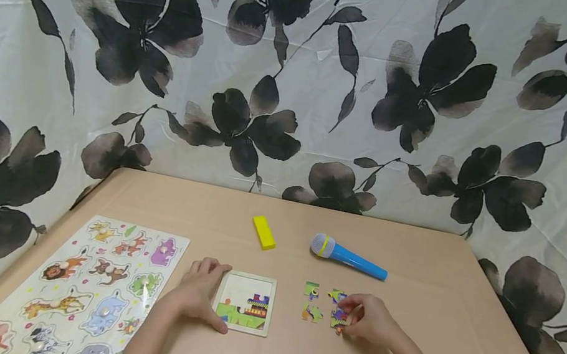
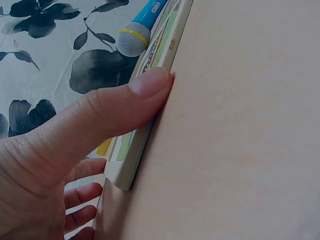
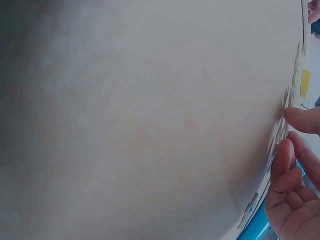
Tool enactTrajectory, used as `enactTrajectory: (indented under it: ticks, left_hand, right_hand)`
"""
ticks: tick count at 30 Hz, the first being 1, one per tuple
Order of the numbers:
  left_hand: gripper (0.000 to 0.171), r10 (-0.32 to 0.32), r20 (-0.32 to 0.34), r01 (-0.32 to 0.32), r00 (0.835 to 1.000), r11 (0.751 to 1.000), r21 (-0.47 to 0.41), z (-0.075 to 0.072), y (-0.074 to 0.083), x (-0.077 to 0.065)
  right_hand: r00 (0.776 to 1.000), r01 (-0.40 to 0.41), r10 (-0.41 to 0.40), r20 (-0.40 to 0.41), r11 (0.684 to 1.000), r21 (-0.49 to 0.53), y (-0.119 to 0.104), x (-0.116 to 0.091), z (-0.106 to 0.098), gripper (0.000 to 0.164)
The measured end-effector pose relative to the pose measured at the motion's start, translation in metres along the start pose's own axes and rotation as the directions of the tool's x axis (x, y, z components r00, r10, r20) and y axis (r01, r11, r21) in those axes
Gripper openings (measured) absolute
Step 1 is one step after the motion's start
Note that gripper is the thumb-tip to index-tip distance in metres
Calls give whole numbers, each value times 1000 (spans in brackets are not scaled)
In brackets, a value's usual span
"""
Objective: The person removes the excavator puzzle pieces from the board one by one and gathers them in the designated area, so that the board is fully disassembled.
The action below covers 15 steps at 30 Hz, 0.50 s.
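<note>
My left hand (image 1: 197,291) holds the left side of a small white-framed puzzle tray (image 1: 269,307). Its thumb (image 2: 150,85) presses along the near edge, while the other fingers reach toward the far left corner. Joined pieces inside the tray show green ground and a dark train-like picture; bare white board shows above. To the right, my right hand (image 1: 369,319) bends over a column of colourful puzzle pieces (image 1: 336,295), thumb and fingertips gripping the edges of a lower puzzle piece (image 1: 338,318). Fingers partly cover that piece. Two loose pieces (image 1: 311,289) lie between the tray and this hand.
A blue toy microphone (image 1: 356,261) with a grey head lies behind the pieces. Left of it is a yellow block (image 1: 264,233). A large animal sticker sheet (image 1: 86,294) covers the table's left side. A floral cloth (image 1: 334,85) hangs behind the table (image 1: 415,270).
</note>
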<state>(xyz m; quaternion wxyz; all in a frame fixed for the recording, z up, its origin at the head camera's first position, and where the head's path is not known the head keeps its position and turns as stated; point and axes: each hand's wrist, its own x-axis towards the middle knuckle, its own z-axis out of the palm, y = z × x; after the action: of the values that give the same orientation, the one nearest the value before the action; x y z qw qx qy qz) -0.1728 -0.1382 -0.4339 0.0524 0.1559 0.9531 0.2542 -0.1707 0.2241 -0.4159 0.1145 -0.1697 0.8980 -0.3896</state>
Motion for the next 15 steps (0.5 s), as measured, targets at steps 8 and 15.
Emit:
enactTrajectory:
  ticks: [8, 15]
  left_hand:
    - [117, -7, 4, 7, 1000, 1000, -2, 0, 1, -1]
    - [117, -2, 4, 2, 1000, 1000, 5, -1, 1, -1]
  right_hand:
    - [1000, -16, 16, 12, 1000, 24, 0, 0, 1, 36]
    - [1000, -16, 16, -2, 1000, 13, 0, 0, -2, 40]
